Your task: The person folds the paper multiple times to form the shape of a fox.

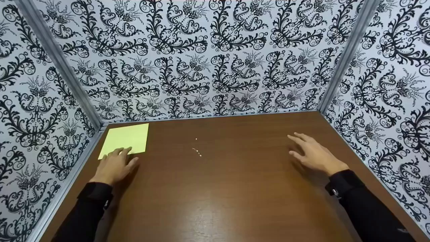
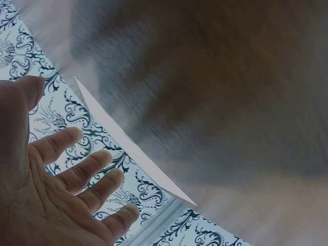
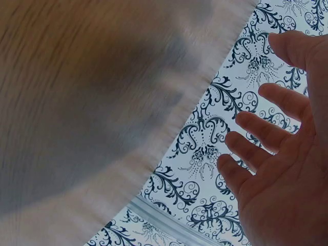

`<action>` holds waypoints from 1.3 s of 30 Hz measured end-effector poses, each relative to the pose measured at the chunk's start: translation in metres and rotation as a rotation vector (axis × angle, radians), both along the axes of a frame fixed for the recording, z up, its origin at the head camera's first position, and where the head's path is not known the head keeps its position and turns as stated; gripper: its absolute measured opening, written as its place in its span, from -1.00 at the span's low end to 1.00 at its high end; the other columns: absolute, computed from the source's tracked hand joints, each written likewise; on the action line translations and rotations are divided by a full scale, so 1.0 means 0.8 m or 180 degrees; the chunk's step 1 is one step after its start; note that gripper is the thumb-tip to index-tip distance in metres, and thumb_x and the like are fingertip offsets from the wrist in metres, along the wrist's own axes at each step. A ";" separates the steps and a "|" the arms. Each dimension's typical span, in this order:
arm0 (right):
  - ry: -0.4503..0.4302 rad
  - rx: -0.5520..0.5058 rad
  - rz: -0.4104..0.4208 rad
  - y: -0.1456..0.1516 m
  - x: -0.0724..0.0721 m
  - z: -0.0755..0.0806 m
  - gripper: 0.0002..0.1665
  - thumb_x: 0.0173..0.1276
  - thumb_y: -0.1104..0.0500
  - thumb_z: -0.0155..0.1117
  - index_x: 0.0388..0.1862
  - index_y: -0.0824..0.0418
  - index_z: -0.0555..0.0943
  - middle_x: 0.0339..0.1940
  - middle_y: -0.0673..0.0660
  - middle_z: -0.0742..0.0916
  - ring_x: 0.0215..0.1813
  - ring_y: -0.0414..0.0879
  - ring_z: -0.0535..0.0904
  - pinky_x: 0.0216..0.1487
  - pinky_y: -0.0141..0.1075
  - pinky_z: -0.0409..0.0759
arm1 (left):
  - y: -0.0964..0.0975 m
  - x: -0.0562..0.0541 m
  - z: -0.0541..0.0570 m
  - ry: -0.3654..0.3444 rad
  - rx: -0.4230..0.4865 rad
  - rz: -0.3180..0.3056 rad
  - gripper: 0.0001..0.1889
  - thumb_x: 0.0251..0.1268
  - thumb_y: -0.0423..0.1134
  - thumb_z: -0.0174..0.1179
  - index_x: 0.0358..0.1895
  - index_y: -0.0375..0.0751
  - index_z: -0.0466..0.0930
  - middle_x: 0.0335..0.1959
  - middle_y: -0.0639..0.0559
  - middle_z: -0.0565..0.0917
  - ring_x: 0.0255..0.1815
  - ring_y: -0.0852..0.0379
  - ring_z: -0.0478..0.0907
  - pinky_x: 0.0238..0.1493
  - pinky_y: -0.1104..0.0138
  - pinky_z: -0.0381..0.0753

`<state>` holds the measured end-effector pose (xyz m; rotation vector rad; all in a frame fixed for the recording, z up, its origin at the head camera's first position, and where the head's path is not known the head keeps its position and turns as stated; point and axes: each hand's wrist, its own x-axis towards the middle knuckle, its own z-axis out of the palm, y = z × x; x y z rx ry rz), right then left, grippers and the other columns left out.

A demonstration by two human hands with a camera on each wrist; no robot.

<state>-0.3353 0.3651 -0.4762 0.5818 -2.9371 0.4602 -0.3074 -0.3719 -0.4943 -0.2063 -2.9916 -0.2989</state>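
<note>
A square yellow sheet of paper (image 1: pixel 126 137) lies at the far left corner of the brown table. My left hand (image 1: pixel 114 166) is over the sheet's near edge in the head view, its fingers spread and holding nothing. In the left wrist view the same hand (image 2: pixel 66 179) shows its palm and separated fingers, with the sheet (image 2: pixel 128 143) seen as a thin pale strip beyond the fingertips. Toward the table's right side, my right hand (image 1: pixel 314 154) hovers with relaxed fingers and an empty palm; the right wrist view shows that hand (image 3: pixel 277 148) with its fingers apart.
The brown wooden table (image 1: pixel 228 181) carries several small pale flecks (image 1: pixel 197 152) near its middle. Walls with a black-and-white scroll pattern (image 1: pixel 215 60) enclose the back and both sides. Grey metal posts (image 1: pixel 346 60) stand at the back corners.
</note>
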 end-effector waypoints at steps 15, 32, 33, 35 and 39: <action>-0.0067 0.0026 0.0000 -0.012 0.002 0.003 -0.13 0.80 -0.05 0.37 0.89 0.20 0.34 0.90 0.47 0.33 0.85 0.57 0.27 0.78 0.56 0.26 | -0.017 -0.032 -0.019 -0.0087 0.0159 0.0092 -0.31 0.89 -0.02 0.12 0.68 -0.58 0.39 0.57 -0.83 0.43 0.52 -0.87 0.47 0.58 -0.59 0.45; 0.0055 -0.0014 0.0101 -0.021 0.002 0.000 -0.19 0.81 0.02 0.37 0.86 0.27 0.39 0.87 0.47 0.39 0.83 0.54 0.33 0.81 0.47 0.31 | -0.016 -0.041 -0.017 -0.0351 0.0206 0.0063 -0.36 0.93 0.00 0.07 0.61 -0.55 0.49 0.62 -0.79 0.40 0.59 -0.84 0.40 0.61 -0.55 0.46; 0.0065 -0.0012 0.0103 -0.022 0.002 0.000 -0.19 0.81 0.02 0.37 0.86 0.27 0.39 0.87 0.47 0.39 0.83 0.54 0.34 0.81 0.46 0.31 | -0.015 -0.041 -0.016 -0.0370 0.0211 0.0069 -0.36 0.93 0.01 0.07 0.61 -0.54 0.50 0.62 -0.78 0.40 0.59 -0.84 0.40 0.60 -0.55 0.47; 0.0078 -0.0010 0.0108 -0.026 0.001 0.001 -0.19 0.81 0.01 0.37 0.86 0.26 0.39 0.87 0.46 0.39 0.83 0.53 0.34 0.81 0.46 0.32 | -0.011 -0.042 -0.013 -0.0386 0.0219 0.0074 -0.36 0.92 0.02 0.08 0.60 -0.53 0.52 0.62 -0.76 0.42 0.59 -0.84 0.40 0.58 -0.55 0.49; 0.0101 -0.0020 0.0137 -0.038 0.000 0.004 -0.19 0.82 0.00 0.36 0.86 0.24 0.40 0.88 0.44 0.39 0.84 0.51 0.34 0.80 0.45 0.35 | -0.001 -0.044 -0.010 -0.0401 0.0195 0.0062 -0.35 0.90 0.04 0.09 0.59 -0.52 0.54 0.62 -0.72 0.45 0.58 -0.83 0.42 0.57 -0.54 0.51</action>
